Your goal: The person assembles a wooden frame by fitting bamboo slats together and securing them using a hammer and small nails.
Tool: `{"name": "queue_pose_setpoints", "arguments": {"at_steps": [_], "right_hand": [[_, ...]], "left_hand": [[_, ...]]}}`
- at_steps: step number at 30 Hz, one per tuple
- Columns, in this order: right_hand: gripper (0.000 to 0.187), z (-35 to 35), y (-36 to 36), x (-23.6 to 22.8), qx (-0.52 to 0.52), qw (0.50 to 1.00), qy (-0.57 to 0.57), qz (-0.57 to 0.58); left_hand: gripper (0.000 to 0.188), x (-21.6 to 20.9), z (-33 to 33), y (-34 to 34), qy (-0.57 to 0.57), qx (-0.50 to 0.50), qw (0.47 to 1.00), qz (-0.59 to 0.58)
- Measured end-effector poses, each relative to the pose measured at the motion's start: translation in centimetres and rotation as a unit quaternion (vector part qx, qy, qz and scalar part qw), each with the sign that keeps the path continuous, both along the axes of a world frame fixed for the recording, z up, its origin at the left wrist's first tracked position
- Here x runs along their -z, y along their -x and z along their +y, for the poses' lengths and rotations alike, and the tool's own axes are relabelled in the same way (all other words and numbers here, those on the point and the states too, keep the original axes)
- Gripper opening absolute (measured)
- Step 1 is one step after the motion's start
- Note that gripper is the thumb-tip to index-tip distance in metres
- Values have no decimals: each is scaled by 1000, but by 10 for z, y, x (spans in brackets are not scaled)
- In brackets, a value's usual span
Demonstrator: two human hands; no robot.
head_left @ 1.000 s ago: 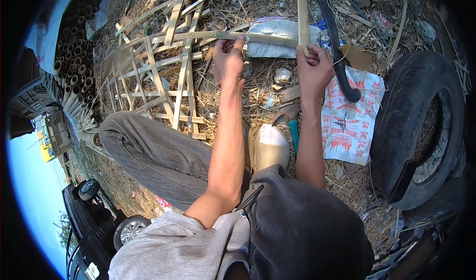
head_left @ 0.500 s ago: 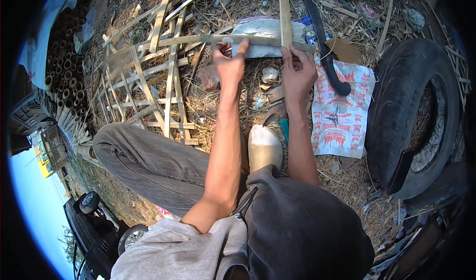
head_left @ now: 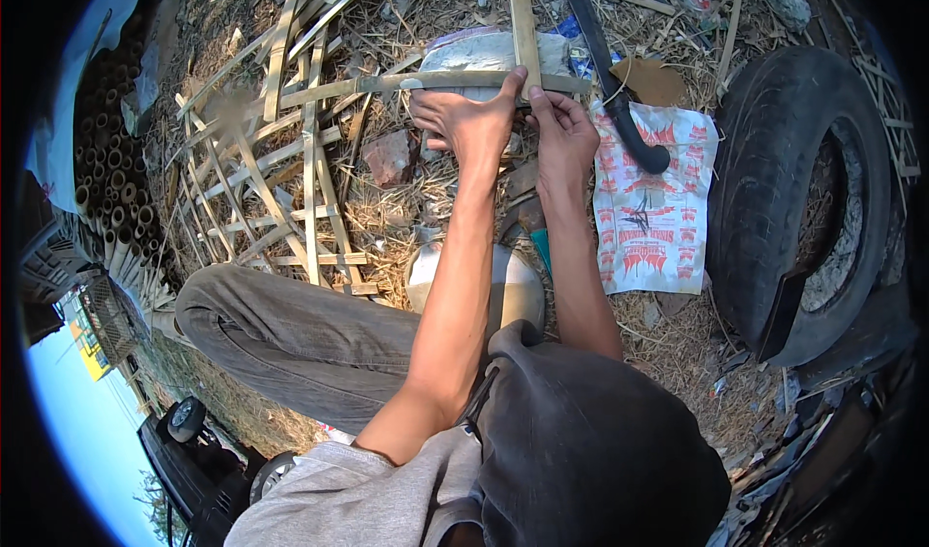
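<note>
A bamboo strip (head_left: 377,84) runs left to right across the far middle, over a pale stone block (head_left: 455,55). A second bamboo strip (head_left: 522,24) crosses it, pointing away from me. My left hand (head_left: 472,123) grips the strips just left of the crossing, thumb on top, other fingers partly beneath. Close beside it, my right hand (head_left: 563,133) pinches the crossing from the right. A long dark blade with a curved black handle (head_left: 639,145) lies right of the right hand, its handle over a white sheet with red print (head_left: 650,223).
A lattice of bamboo strips (head_left: 310,179) lies on the ground at the left. Bamboo poles (head_left: 116,189) are stacked beyond it. A cut black tire (head_left: 764,174) stands at the right. A reddish brick (head_left: 391,158) and a teal object (head_left: 541,248) lie near my arms.
My left hand has slid right along the strip, up against the crossing beside my right hand. The right hand keeps its pinch there. The whole view has shifted slightly.
</note>
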State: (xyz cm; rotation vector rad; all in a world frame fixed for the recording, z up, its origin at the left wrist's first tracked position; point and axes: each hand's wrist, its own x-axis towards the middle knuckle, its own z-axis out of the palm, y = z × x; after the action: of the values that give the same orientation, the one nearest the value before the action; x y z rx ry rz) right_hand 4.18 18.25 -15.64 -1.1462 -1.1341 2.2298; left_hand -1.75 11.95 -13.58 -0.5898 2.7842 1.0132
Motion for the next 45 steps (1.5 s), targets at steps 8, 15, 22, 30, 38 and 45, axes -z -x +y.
{"name": "queue_pose_setpoints", "arguments": {"at_steps": [8,15,22,30,38,45], "right_hand": [[18,-5,3,1,4,1000,17,5],[21,18,-30,-17,-70,994,-81,0],[23,75,-165,-23,-111,859,-360,-347],[22,65,-184,4,-113,813,-373,-432],[15,67,-193,8,-109,796,-453,-387],[18,71,-198,14,-111,812,-435,-373]], "left_hand": [[148,1,-5,3,-22,2,1000,-19],[144,-1,9,5,-6,4,1000,-24],[143,-2,-2,12,-12,6,1000,-26],[121,-2,16,-36,-19,63,962,264],[24,17,63,-157,-17,503,858,99],[20,45,60,-174,-21,574,811,106]]}}
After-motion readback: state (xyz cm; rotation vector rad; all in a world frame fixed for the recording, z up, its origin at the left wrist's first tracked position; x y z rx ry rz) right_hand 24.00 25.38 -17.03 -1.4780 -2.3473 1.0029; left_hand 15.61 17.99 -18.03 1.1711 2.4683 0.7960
